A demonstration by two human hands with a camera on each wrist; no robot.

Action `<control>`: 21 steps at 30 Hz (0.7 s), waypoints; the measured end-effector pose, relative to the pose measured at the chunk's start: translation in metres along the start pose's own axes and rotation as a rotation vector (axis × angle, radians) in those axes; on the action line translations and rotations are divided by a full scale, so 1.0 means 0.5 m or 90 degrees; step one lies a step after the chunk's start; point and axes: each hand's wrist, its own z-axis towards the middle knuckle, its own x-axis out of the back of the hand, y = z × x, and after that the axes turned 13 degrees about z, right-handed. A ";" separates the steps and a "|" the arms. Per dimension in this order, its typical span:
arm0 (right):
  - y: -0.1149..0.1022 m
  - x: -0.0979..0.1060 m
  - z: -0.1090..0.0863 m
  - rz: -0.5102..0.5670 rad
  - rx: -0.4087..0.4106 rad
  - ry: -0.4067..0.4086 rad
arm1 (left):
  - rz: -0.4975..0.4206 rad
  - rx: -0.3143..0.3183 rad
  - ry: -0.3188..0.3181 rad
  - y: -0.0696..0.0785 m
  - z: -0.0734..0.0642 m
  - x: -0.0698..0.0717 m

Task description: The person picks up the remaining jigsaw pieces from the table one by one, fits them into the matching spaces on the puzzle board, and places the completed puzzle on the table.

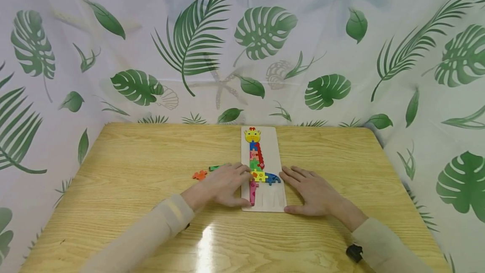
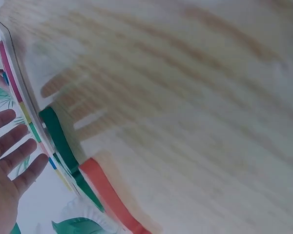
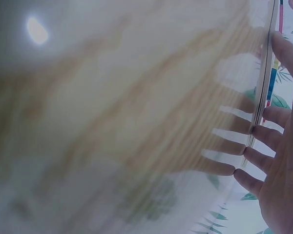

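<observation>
A pale wooden puzzle board (image 1: pixel 268 146) lies lengthwise on the table, bearing a giraffe of colored interlocking pieces. Its yellow head (image 1: pixel 252 135) is at the far end, with a red mane piece (image 1: pixel 259 155), a yellow body piece (image 1: pixel 259 176), a blue rear piece (image 1: pixel 272 178) and a pink leg piece (image 1: pixel 252 193). My left hand (image 1: pixel 229 184) reaches over the board's left edge, fingertips by the yellow body piece; in the left wrist view its fingers (image 2: pixel 22 146) extend, holding nothing. Along the right edge, my right hand (image 1: pixel 312 191) touches the board with spread fingertips.
Left of the board, an orange puzzle piece (image 1: pixel 199 175) and a green piece (image 1: pixel 214 167) lie loose near my left wrist. The wood-grain table (image 1: pixel 151 146) is glossy, and a leaf-print cloth (image 1: pixel 212 54) hangs behind and at both sides.
</observation>
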 end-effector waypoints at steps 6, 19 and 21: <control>0.002 -0.002 0.000 0.005 0.003 0.004 | -0.002 -0.001 -0.004 -0.014 -0.007 0.005; 0.004 -0.004 -0.001 0.009 0.009 0.010 | -0.001 0.014 -0.014 -0.053 -0.042 0.017; 0.005 -0.004 -0.001 0.010 0.005 0.007 | 0.002 0.014 -0.006 -0.058 -0.045 0.016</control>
